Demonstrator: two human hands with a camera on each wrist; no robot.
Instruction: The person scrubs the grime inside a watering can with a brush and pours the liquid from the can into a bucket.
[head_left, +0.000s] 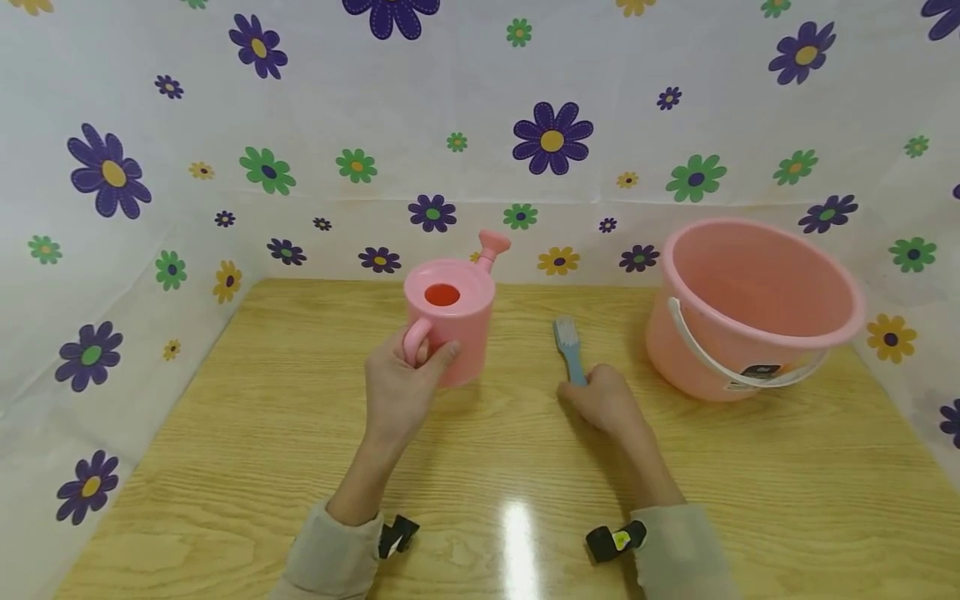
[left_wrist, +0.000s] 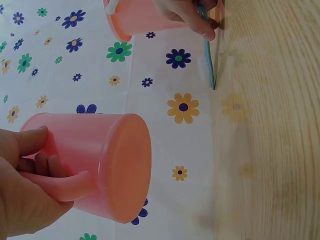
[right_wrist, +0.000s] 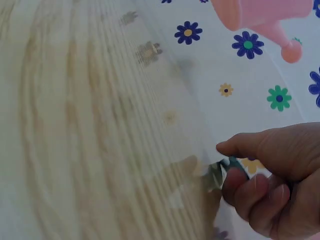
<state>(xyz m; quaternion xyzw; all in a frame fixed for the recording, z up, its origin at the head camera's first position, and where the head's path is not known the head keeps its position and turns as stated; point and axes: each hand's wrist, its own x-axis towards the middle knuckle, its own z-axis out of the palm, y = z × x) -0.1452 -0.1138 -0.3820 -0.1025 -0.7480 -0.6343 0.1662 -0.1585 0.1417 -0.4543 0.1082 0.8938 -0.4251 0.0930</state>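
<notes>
My left hand [head_left: 401,383] grips the handle of a pink watering can [head_left: 465,346], with the thumb against its side. The can is upright, its round top opening visible and its spout pointing away to the right. Its flat base shows in the left wrist view, raised off the table. My right hand [head_left: 607,400] holds the handle of a small blue fork [head_left: 573,362], whose pale tines point toward the back. The fork is low, on or just above the table; which of these cannot be told. In the right wrist view, the fingers hide most of it.
A large pink bucket [head_left: 690,354] with a white handle stands at the right, near my right hand. The wood-grain table [head_left: 262,433] meets a white flowered cloth [head_left: 315,92] at the back and sides.
</notes>
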